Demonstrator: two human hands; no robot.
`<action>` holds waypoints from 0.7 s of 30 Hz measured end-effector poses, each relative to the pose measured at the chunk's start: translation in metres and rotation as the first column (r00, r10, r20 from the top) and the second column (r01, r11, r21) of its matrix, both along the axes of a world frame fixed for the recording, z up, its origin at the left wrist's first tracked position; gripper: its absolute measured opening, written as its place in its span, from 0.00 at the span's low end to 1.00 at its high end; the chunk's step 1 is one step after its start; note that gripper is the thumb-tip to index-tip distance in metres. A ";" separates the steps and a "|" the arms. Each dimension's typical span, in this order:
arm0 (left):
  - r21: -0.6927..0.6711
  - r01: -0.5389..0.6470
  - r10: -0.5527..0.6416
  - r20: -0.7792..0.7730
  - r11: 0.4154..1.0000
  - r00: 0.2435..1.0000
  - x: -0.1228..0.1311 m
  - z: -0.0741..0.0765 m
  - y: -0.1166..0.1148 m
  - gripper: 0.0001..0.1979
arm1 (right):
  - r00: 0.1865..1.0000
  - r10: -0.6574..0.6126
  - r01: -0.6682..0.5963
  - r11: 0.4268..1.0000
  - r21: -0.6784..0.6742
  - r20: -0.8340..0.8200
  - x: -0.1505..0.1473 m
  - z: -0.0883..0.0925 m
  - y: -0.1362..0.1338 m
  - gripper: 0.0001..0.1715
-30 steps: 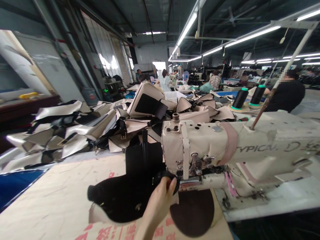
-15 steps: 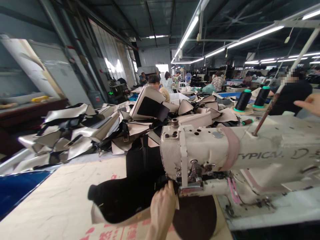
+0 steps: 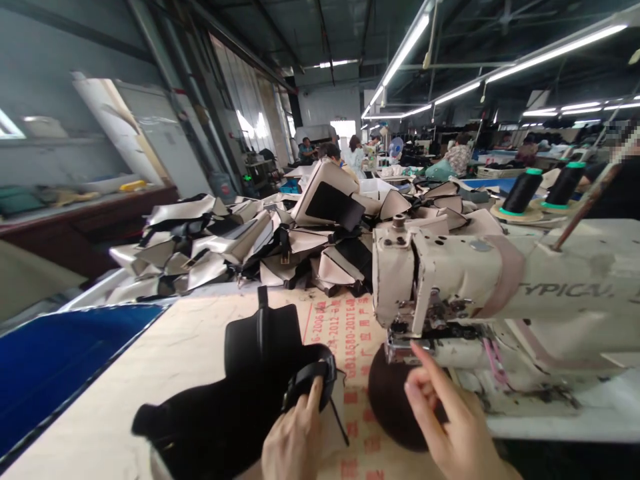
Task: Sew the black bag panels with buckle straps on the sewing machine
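My left hand (image 3: 294, 433) is closed on the edge of a black bag piece (image 3: 250, 353), beside its looped strap (image 3: 307, 380). The piece lies on the printed board, left of the sewing machine (image 3: 445, 280) and apart from it. A pale lining shows along its lower edge. My right hand (image 3: 455, 420) is open and holds nothing, its index finger and thumb apart and the other fingers curled. That index fingertip is at the machine's narrow arm end (image 3: 400, 350), beneath the needle area. A dark brown disc (image 3: 395, 400) is partly hidden behind the right hand.
A heap of cream and black bag pieces (image 3: 235, 240) lies behind the board (image 3: 165, 347). Black thread cones (image 3: 523, 192) stand above the machine at the right. A blue surface (image 3: 75, 360) borders the board on the left. Several people work in the background.
The black bag piece has come away from the machine, left and toward me, with my left hand. My right hand has come down from the machine's far right to its sewing end. The view has turned left.
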State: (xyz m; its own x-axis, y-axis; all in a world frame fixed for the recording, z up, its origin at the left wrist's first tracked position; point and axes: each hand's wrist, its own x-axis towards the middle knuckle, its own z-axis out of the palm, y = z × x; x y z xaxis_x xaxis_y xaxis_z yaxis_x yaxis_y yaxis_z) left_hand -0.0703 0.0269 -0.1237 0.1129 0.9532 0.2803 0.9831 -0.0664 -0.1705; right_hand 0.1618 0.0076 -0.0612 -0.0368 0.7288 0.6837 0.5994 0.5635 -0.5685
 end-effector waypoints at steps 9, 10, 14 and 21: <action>-0.017 0.027 -0.026 0.035 0.999 0.999 0.007 -0.005 0.001 0.26 | 0.900 -0.168 0.154 0.986 -0.069 -0.402 -0.050 0.000 0.047 0.10; -0.028 0.040 -0.039 0.032 0.999 0.999 0.011 -0.005 0.003 0.26 | 0.947 -0.169 0.173 0.985 -0.010 -0.273 -0.045 -0.004 0.048 0.08; -0.102 0.107 -0.102 0.052 0.989 0.993 0.034 0.004 0.017 0.26 | 0.946 -0.103 0.051 0.984 0.173 0.309 -0.022 -0.006 0.050 0.08; -0.197 -0.009 0.034 0.126 0.980 0.991 -0.015 0.036 0.034 0.28 | 0.867 -0.021 -0.065 0.986 0.155 0.499 0.013 0.050 0.023 0.11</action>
